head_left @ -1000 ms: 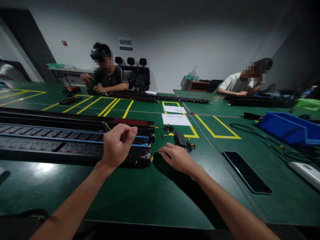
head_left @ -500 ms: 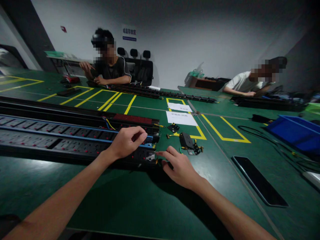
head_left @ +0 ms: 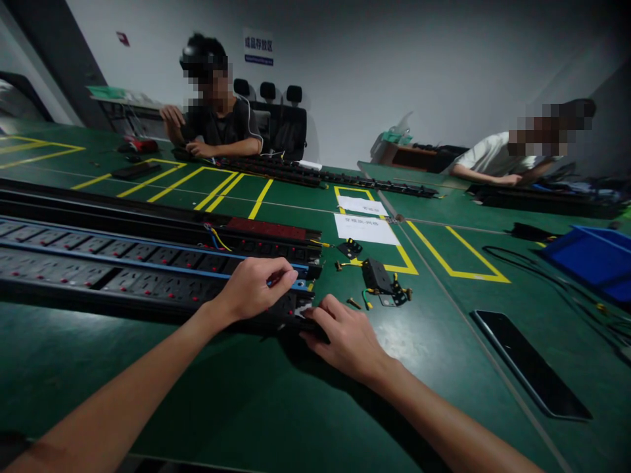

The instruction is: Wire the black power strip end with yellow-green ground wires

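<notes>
Long black power strips [head_left: 133, 280] with rows of sockets and small red parts lie side by side, reaching in from the left. My left hand [head_left: 259, 287] rests over the nearest strips close to their right ends. Its fingers are curled, thumb against the index finger; whatever is in them is hidden. At the right end of the nearest strip, my right hand [head_left: 348, 335] has its index finger on the silvery end piece [head_left: 303, 309] and its thumb lower down, gripping that end. A small screw [head_left: 353, 303] lies just beyond the right hand.
A black socket block [head_left: 377, 276] with yellow-green wires and a black bracket [head_left: 350, 247] lie past the strip ends, near paper sheets [head_left: 367, 228]. A phone [head_left: 532, 364], black cables and a blue bin [head_left: 591, 259] are on the right. Two people sit across the table.
My right hand has moved slightly left and down onto the strip's end, its index finger and thumb now around it. The screw has come into sight. My left hand keeps its curled pose.
</notes>
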The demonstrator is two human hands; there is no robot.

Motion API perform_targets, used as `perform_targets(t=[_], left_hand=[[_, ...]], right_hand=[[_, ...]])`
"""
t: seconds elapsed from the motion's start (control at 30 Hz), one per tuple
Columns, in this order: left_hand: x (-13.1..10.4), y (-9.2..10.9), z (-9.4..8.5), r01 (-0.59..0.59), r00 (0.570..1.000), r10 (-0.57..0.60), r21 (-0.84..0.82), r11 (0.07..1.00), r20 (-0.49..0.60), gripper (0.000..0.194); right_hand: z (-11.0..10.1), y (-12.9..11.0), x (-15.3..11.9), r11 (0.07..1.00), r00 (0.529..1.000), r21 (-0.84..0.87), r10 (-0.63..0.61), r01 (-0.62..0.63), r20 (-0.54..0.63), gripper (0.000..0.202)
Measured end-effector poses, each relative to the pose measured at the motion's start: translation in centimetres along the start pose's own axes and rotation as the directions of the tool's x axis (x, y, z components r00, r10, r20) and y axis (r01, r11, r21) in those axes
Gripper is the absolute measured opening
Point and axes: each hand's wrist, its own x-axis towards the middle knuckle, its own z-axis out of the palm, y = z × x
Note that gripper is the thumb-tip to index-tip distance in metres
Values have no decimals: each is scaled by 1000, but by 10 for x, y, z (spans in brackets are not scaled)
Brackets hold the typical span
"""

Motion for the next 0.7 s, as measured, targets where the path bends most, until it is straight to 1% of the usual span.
perform_targets(t=[0.1,0.17,0.3,0.4,0.47,0.53,0.63,0.67,0.7], left_hand=[[0,0,1,-6,1000,6,4,1000,6,25],[0,1,1,-12,1000,12,9,1000,6,24],[1,1,1,-14,1000,14,9,1000,4,24],[0,1,0,-11,1000,11,10,1000,7,25],[0,0,1,-14,1000,14,13,1000,4,25],[0,-2,1,-16,1000,16,14,1000,4,25],[0,-4,1,-21,1000,21,15,1000,-9,22],[0,-5,1,-27,999,28,22,999,-22,21],[0,-6,1,-35,998,37,34,999,-42,20]], right_hand=[[0,-1,-2,1000,999,18,-1,2,-50,15],[2,-2,-3,1000,998,26,3,-2,-57,13],[5,-4,-2,999,1000,24,21,-21,7,16],[3,-2,-1,998,998,39,39,-41,51,18],[-3,0,-1,993,998,104,58,-61,32,17],[-9,4,-1,967,996,241,91,-82,-25,16],[-17,14,-2,872,973,477,192,-108,-129,27],[-18,18,-2,853,958,506,240,-130,-159,28],[-17,22,-3,853,947,499,270,-153,-172,24]])
